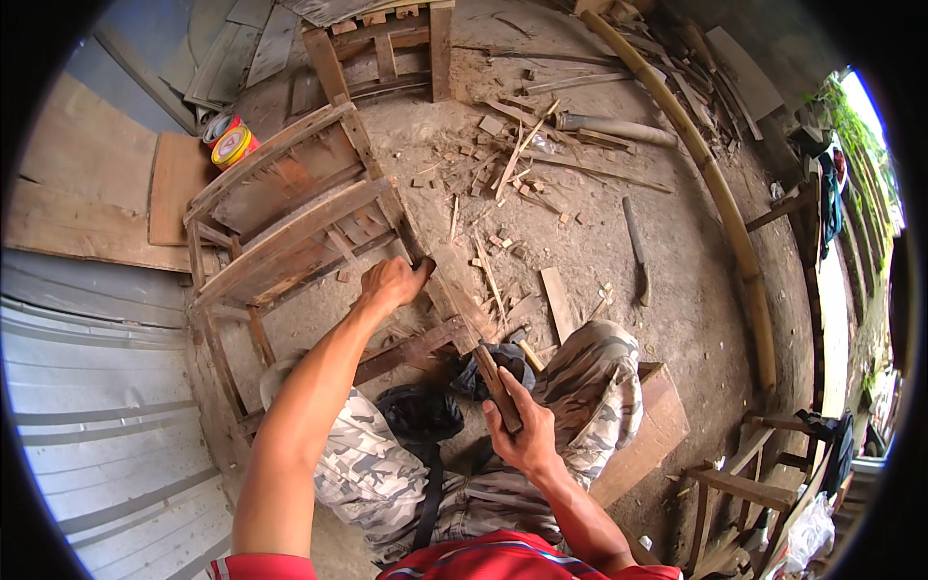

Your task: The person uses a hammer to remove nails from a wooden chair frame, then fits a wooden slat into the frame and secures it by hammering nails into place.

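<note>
My left hand (394,284) is closed on the corner of a wooden chair frame (300,227), which lies in front of me on the left. The frame has curved rails and slats, with rough brown timber. In my right hand (527,425) is a narrow dark-brown wooden piece (496,382), shaped like a handle. It slants up and to the left, its far end meeting the light-brown frame post (454,300) near my lap. Whether a blade extends from it, I cannot tell. A black bag (420,411) lies between my legs.
A machete-like blade (636,251) lies on the dirt floor among wood chips and offcuts (512,174). A long bamboo pole (701,184) runs along the right. Another wooden frame (382,53) stands at the far side; a red-and-yellow can (234,145) sits left. A wooden stool (749,483) stands at lower right.
</note>
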A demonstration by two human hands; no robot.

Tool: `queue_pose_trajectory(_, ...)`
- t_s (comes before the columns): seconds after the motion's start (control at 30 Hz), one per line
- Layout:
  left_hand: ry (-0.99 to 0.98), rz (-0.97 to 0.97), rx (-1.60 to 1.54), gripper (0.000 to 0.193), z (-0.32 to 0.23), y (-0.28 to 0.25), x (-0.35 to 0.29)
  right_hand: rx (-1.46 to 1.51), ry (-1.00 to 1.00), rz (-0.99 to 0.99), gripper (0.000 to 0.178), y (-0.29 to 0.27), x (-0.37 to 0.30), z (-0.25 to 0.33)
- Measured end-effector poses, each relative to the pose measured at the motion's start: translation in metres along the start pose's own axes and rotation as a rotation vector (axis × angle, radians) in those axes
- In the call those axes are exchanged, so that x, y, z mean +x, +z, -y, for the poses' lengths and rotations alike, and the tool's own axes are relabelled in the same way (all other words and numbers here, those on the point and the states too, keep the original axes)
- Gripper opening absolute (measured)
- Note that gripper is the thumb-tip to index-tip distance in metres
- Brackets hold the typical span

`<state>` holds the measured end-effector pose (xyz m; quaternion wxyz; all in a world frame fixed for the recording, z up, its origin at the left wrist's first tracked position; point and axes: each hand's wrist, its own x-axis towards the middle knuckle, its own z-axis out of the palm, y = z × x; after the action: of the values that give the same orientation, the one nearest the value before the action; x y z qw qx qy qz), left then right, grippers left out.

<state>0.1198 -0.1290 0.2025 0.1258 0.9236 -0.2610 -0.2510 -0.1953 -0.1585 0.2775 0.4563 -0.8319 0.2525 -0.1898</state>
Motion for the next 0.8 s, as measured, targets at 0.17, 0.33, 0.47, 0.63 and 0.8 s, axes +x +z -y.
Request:
queue_pose_trajectory(0.17,0.234,-0.211,0.052,0.061,0.024,0.011,0.007,0.024,-0.006,0.018,0.053,-0.005,-0.003,-0.002)
queue_pose_trajectory(0.33,0.273,-0.261,0.006,0.063,0.016,0.014,0.007,0.042,0.015,0.001,0.053,-0.007,-0.010,-0.008)
queue_pose_trajectory(0.47,0.299,-0.326,0.008,0.067,0.027,0.027,0.010,0.041,0.013,0.019,0.055,-0.008,-0.017,-0.008)
queue_pose_trajectory(0.63,0.248,-0.274,0.094,0.069,0.015,0.020,0.003,0.032,-0.011,0.029,0.058,-0.014,-0.032,-0.012)
queue_pose_trajectory(0.8,0.267,-0.272,0.057,0.066,0.013,0.020,0.005,0.031,-0.037,-0.001,0.054,-0.013,-0.025,-0.019)
